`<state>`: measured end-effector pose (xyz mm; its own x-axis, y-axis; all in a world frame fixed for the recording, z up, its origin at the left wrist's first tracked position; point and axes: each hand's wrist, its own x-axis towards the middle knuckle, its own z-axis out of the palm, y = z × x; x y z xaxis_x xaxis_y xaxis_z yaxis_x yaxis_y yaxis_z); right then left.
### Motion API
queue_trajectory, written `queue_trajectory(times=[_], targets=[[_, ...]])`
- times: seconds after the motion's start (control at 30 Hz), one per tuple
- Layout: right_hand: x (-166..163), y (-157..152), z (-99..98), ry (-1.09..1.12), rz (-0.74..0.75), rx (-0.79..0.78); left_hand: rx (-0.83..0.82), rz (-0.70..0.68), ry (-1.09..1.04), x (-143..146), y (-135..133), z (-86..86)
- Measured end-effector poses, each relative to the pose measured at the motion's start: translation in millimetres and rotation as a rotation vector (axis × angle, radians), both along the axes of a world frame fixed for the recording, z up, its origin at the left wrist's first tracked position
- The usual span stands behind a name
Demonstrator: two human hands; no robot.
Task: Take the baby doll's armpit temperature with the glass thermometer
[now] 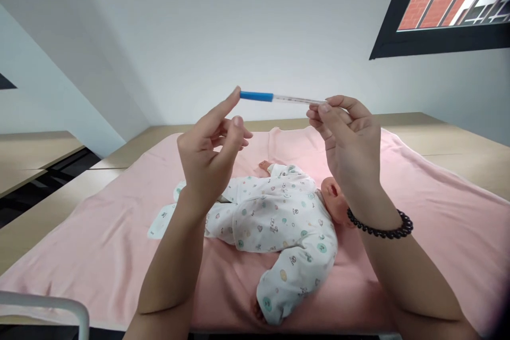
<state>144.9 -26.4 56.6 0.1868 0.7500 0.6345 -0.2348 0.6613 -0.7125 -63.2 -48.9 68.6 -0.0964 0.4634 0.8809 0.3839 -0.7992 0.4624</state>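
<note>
A thin glass thermometer (297, 99) with a blue end (256, 96) is raised almost level above a baby doll (274, 212). My right hand (348, 138) pinches its clear end between thumb and fingers. My left hand (213, 149) has its index finger stretched out, the tip at the blue end. Its thumb stands apart and the other fingers are loosely bent, with nothing gripped. The doll lies on its back in a white patterned suit, head to the right, partly hidden by my right hand and wrist.
A pink blanket (95, 244) is spread under the doll over a light wooden table (450, 141). At the lower left is a pale metal rail (48, 300). Behind stands a white wall (255, 26), with a dark-framed window (442, 37) at the upper right.
</note>
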Motion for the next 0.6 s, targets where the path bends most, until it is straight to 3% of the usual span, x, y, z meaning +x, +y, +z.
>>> queue_trajectory(times=[0.13,0.4,0.6], targets=[[13.0,2.8,4.2,-0.016,0.025,0.009,-0.057,0.104,-0.028,-1.7,3.2,0.6],[38.2,-0.1,14.6,-0.134,-0.028,0.028,-0.144,-0.044,0.013,3.5,15.3,-6.8],[47.9,4.3,16.1,-0.162,-0.03,0.063,-0.191,-0.067,0.073,7.2,21.2,-12.4]])
